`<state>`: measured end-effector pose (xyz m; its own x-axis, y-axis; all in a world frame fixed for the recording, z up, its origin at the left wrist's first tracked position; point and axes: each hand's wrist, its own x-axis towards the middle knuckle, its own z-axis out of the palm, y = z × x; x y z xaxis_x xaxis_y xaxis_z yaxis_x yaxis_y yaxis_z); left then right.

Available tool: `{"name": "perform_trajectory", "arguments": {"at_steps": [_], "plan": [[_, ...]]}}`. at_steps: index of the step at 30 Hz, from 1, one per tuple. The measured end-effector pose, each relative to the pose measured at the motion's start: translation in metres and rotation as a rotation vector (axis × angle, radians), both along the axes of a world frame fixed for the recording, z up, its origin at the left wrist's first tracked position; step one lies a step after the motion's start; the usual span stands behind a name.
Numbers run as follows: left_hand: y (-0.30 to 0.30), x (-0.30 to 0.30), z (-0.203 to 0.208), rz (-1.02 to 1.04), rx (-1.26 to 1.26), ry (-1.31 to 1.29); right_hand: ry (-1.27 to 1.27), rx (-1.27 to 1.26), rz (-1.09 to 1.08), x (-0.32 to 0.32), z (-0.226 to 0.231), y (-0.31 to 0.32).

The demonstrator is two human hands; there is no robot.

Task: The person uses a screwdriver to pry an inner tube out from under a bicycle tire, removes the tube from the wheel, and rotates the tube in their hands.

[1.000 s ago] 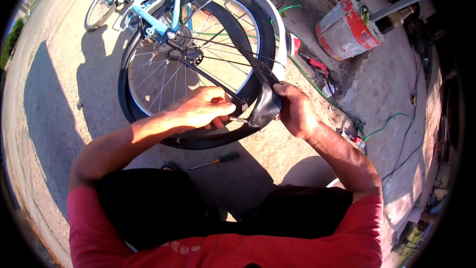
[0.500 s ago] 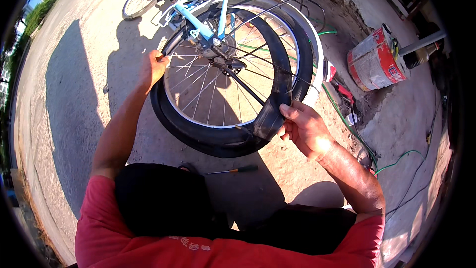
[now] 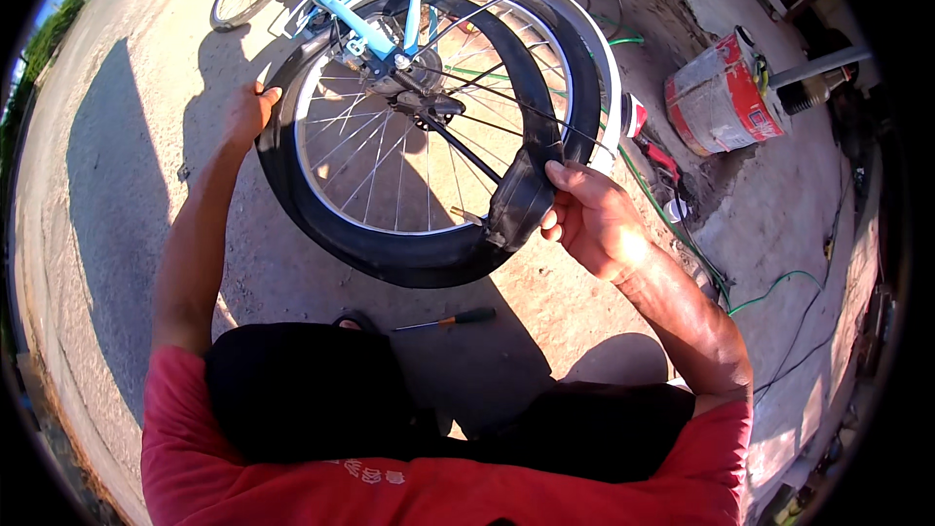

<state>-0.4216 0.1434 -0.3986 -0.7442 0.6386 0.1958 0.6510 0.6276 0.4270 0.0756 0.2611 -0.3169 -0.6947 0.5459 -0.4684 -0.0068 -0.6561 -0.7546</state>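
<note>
**A:** What does your right grip [image 3: 599, 219] have?

**B:** Your thumb and fingers there are clamped on a wide fold of the black inner tube [image 3: 519, 200]. Its valve stem [image 3: 466, 215] pokes out toward the left, near the lower part of the wheel [image 3: 429, 107].

**A:** And your left grip [image 3: 255, 115]?

**B:** It is out at the wheel's left side, your arm stretched, fingertips at the black rubber. I cannot tell whether they close around it, nor whether that part is tube or tire [image 3: 585, 102].

**A:** Where is the tube, then?

**B:** In front of you, about midway between the left and right edges of the ground [image 3: 292, 273]. It drapes over the right part of the wheel, which belongs to a light-blue bicycle [image 3: 362, 24] reaching toward the ground's far edge.

**A:** Anything else around you?

**B:** A screwdriver [image 3: 448, 319] lies toward the ground's near edge, just ahead of your knees [image 3: 302, 360]. Toward the right edge there is a red-and-white bucket [image 3: 726, 93], well apart from the bicycle, with a green hose [image 3: 628, 40] between them.
</note>
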Motion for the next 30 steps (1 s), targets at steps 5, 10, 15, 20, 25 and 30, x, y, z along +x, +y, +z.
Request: {"name": "perform_trajectory", "arguments": {"at_steps": [5,10,15,20,25,30], "plan": [[0.045,-0.040,0.031,0.031,0.188,0.027,0.086,-0.075,-0.035,-0.001,-0.005,-0.001],[0.045,0.057,0.042,-0.301,0.354,-0.014,0.150,-0.105,-0.062,0.004,-0.001,0.000],[0.000,0.237,0.092,-0.802,0.161,-0.740,0.231,-0.161,-0.097,0.007,-0.013,0.005],[-0.018,0.298,0.087,-0.966,0.062,-0.620,0.221,-0.198,-0.124,-0.016,-0.005,-0.001],[-0.003,0.318,0.085,-0.855,0.071,-0.695,0.259,-0.189,-0.150,-0.004,-0.008,-0.001],[0.011,0.314,0.082,-0.840,0.044,-0.729,0.170,-0.109,0.023,0.009,-0.002,0.005]]}}
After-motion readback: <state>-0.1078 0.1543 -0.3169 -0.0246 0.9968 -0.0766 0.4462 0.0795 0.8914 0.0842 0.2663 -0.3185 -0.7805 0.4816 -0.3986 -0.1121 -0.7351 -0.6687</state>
